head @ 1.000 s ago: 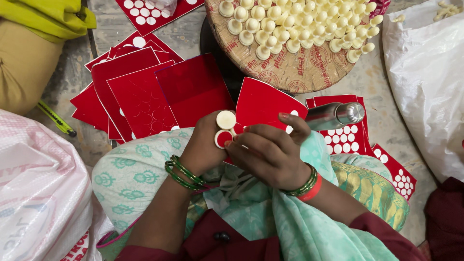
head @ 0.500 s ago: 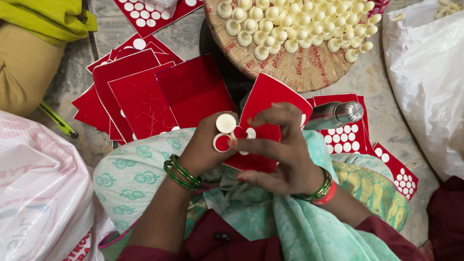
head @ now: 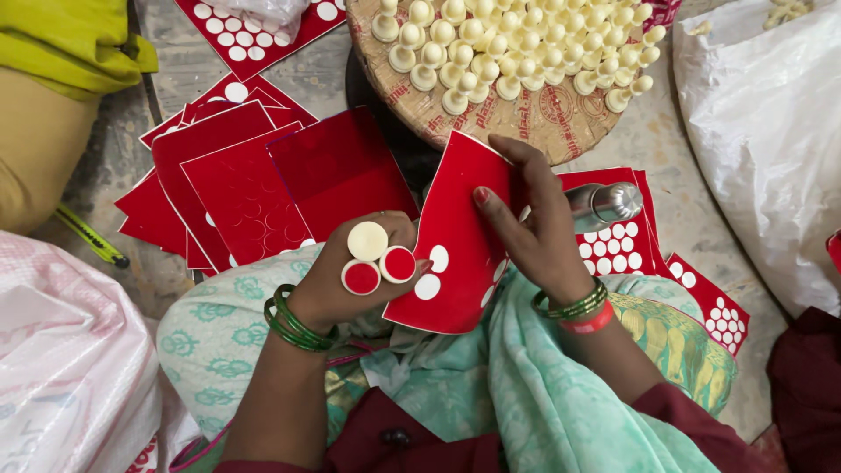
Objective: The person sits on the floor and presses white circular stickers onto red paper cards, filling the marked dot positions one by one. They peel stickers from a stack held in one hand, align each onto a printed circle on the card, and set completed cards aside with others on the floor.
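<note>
Three small round caps [head: 378,257] sit clustered in my left hand [head: 346,276] at centre frame, the fingers curled tight around them: one cream, two with red discs on top. My right hand [head: 539,232] grips a red sticker sheet [head: 455,245] just beside them, fingers spread flat on its face and thumb behind; the sheet bends upward and shows white round gaps where stickers are gone. Both wrists wear green bangles.

Above, at the upper centre, a round woven tray [head: 534,118] holds many cream knobs [head: 517,44]. A silver metal cylinder [head: 604,203] lies right of my right hand, partly hidden by it, on more punched red sheets [head: 631,245]. A fan of whole red sheets [head: 254,184] spreads across the left centre. White plastic sacks [head: 771,149] fill the right edge and lower left corner. A yellow-green cloth [head: 70,39] lies upper left.
</note>
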### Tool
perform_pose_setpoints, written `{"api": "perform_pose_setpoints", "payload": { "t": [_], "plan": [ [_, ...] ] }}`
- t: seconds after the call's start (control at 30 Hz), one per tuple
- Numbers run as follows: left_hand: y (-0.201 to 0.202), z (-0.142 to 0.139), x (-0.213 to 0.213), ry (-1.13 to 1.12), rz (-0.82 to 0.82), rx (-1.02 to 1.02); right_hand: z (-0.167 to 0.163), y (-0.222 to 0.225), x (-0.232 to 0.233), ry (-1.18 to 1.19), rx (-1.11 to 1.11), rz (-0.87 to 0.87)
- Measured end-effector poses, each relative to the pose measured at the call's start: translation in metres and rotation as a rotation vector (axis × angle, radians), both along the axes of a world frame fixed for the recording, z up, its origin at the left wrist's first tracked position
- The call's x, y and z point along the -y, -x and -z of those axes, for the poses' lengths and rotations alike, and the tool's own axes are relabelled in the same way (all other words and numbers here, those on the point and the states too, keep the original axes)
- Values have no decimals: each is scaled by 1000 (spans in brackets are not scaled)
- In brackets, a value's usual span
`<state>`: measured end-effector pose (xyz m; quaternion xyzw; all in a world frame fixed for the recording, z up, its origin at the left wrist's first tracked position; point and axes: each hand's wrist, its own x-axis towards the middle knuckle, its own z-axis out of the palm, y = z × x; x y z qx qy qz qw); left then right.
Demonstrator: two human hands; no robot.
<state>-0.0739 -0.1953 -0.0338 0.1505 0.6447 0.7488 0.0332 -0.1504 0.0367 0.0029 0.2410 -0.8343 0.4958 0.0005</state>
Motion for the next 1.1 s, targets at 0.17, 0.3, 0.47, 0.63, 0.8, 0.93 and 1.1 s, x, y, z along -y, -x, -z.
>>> {"api": "perform_pose_setpoints", "payload": {
  "t": [0.17,0.3,0.47,0.63,0.8,0.93,1.1],
  "plan": [
    [1,-7,0,60,-121,37,10,10,-2,258,128,12],
    [4,-4,-3,-12,-261,109,7,11,0,241,79,-3],
    [6,3,-1,51,-344,67,-2,0,20,-146,-420,139],
    [7,3,1,36,-329,47,-12,-35,27,-200,-409,-60],
    [3,-1,1,41,-232,12,0,-36,28,-20,-42,-162],
    [1,-3,-5,-90,-181,-23,7,-38,22,164,143,-209],
    [0,-5,-11,-2,-247,-95,13,-40,19,174,219,-177]
  ]
}}
